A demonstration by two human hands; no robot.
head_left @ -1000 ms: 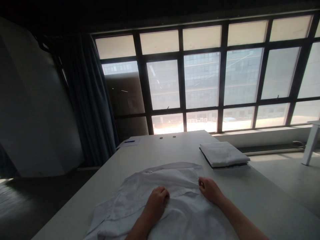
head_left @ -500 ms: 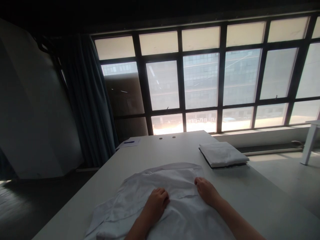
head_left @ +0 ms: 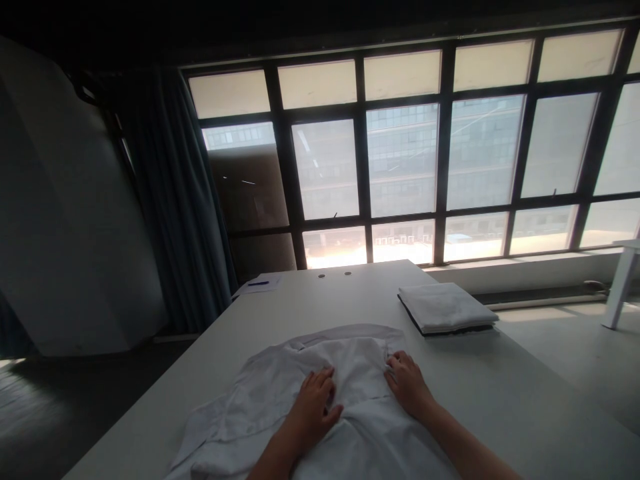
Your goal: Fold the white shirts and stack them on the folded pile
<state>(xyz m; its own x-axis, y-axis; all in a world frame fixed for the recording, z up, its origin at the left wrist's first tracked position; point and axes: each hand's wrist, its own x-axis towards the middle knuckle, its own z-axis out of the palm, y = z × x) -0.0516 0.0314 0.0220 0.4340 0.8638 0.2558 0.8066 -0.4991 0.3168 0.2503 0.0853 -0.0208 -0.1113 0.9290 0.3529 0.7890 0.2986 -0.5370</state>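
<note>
A white shirt (head_left: pixel 270 393) lies spread and wrinkled over the near part of the white table (head_left: pixel 500 407). My left hand (head_left: pixel 314 408) rests on the middle of the shirt, fingers stretched and thumb apart. At the shirt's right edge, my right hand (head_left: pixel 409 385) has its fingers curled onto the cloth, which is bunched at the fingertips. Small creases run through the fabric between both hands. The near end of the shirt passes out of the bottom of the view.
A folded white cloth stack (head_left: pixel 445 308) with a dark underside lies at the table's right edge. Paper (head_left: pixel 265 285) with a blue pen (head_left: pixel 259 283) sits at the far left corner. A dark curtain (head_left: pixel 170 200) hangs left of the windows; another white table (head_left: pixel 620 280) stands right.
My left hand's fingers have uncurled and its thumb has moved away from them. My right hand has shifted slightly, and the cloth near its fingertips is more bunched.
</note>
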